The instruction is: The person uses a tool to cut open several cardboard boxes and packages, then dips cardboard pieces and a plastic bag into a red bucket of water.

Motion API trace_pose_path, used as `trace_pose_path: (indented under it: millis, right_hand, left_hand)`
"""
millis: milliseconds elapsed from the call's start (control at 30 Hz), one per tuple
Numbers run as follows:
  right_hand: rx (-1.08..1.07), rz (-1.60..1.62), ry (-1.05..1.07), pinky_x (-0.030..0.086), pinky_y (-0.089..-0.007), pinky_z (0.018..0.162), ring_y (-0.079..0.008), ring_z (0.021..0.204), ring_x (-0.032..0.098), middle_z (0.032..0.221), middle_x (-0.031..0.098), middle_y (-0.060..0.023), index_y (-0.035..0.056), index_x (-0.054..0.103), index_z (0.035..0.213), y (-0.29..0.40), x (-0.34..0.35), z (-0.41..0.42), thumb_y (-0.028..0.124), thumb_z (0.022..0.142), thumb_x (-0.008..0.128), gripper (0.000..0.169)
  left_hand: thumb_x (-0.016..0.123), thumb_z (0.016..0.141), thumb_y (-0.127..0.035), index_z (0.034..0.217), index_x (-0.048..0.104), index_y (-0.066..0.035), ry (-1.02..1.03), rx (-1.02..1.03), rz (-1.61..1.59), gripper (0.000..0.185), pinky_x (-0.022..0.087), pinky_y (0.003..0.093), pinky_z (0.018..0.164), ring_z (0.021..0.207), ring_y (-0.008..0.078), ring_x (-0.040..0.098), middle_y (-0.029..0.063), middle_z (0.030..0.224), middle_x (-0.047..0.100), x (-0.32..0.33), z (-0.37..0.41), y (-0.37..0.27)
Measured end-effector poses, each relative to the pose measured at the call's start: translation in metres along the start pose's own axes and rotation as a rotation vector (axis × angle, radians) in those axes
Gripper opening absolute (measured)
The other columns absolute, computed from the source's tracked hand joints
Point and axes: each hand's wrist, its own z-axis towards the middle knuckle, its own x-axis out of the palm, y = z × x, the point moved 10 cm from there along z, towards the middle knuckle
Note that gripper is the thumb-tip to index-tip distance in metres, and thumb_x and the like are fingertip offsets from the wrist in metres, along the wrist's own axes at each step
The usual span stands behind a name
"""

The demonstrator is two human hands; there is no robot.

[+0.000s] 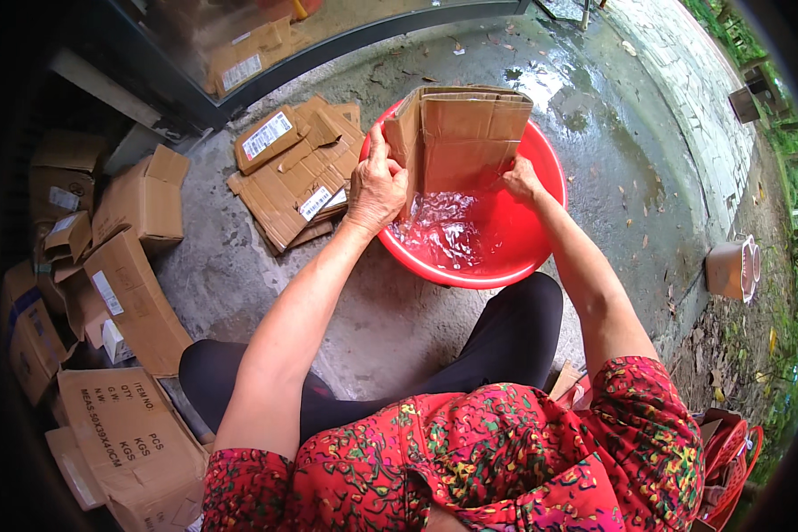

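A folded brown cardboard box stands on edge inside a round red plastic basin, its lower end in rippling clear water. My left hand grips the cardboard's left side, with the index finger pointing up along it. At the lower right edge of the cardboard, my right hand holds on with bent fingers. Part of that grip is hidden behind the hand. The cardboard's top reaches above the basin's far rim.
Flattened cardboard pieces lie stacked left of the basin. Opened cartons crowd the far left, with a large printed carton nearest me. A glass door frame borders the back. At right are a plant pot and red plastic baskets.
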Motion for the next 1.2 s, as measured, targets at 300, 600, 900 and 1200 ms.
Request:
trace_pose_path:
  millis: [300,600,900,1200]
  right_hand:
    - [-0.274,0.137,-0.017,0.047,-0.0339,0.072,-0.0215,0.08,0.061,0.087,0.065,-0.0131,0.002,0.059,0.097,0.069,-0.019,-0.049,0.003,0.064,0.064,0.033]
    - [-0.365,0.03,-0.157,0.046,-0.0309,0.072,-0.0232,0.083,0.058,0.088,0.062,-0.0114,0.0023,0.059,0.093,0.102,-0.069,-0.098,0.004,0.067,0.067,0.028]
    - [-0.598,-0.052,-0.197,0.048,-0.0321,0.065,-0.0233,0.068,0.061,0.081,0.062,-0.0099,0.006,0.056,0.1,0.21,-0.123,-0.119,0.013,0.07,0.07,0.034]
    - [-0.75,-0.075,-0.157,0.049,-0.0345,0.061,-0.0281,0.074,0.062,0.079,0.062,-0.0126,0.0067,0.055,0.1,0.238,-0.12,-0.118,0.017,0.068,0.072,0.038]
  left_hand:
    - [0.071,0.069,-0.013,0.109,0.049,0.004,-0.072,0.003,-0.446,0.049,0.045,0.0217,0.048,0.051,0.0101,0.056,0.0068,0.063,0.058,-0.019,0.008,-0.001]
    - [0.074,0.066,-0.029,0.081,0.065,0.0,0.307,-0.253,-0.234,0.033,0.044,0.0238,0.042,0.046,0.0105,0.053,0.0071,0.063,0.06,-0.05,0.014,-0.06]
    - [0.07,0.068,-0.033,0.079,0.063,-0.008,0.3,-0.071,-0.059,0.028,0.031,0.0195,0.052,0.058,0.0048,0.042,-0.0054,0.059,0.045,-0.155,0.044,-0.106]
    - [0.081,0.048,-0.028,0.079,0.041,-0.002,0.335,0.091,0.446,0.057,0.042,0.0327,0.071,0.076,0.0185,0.046,0.0086,0.078,0.048,-0.132,0.031,-0.14]
